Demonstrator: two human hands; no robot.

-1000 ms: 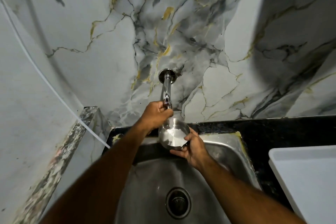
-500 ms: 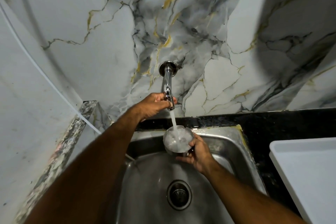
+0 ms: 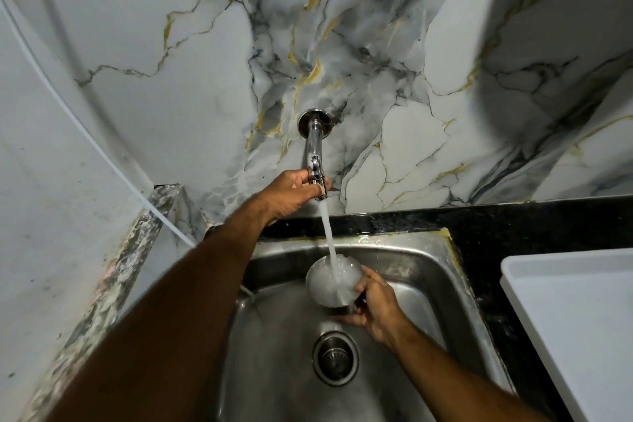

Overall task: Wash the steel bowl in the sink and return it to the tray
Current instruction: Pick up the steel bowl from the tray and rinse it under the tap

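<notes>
The left hand (image 3: pixel 291 189) reaches up to the wall-mounted tap (image 3: pixel 314 151), its fingers curled and pinching the tap's lever above the sink (image 3: pixel 404 260). The right hand (image 3: pixel 375 305) holds the steel bowl (image 3: pixel 333 281) over the sink basin, just behind the drain (image 3: pixel 335 357), with its fingers wrapped around the bowl's right side and underside while a stream of water (image 3: pixel 327 229) from the tap falls into the frothing bowl. The white tray (image 3: pixel 575 312) sits on the dark counter to the right of the sink.
</notes>
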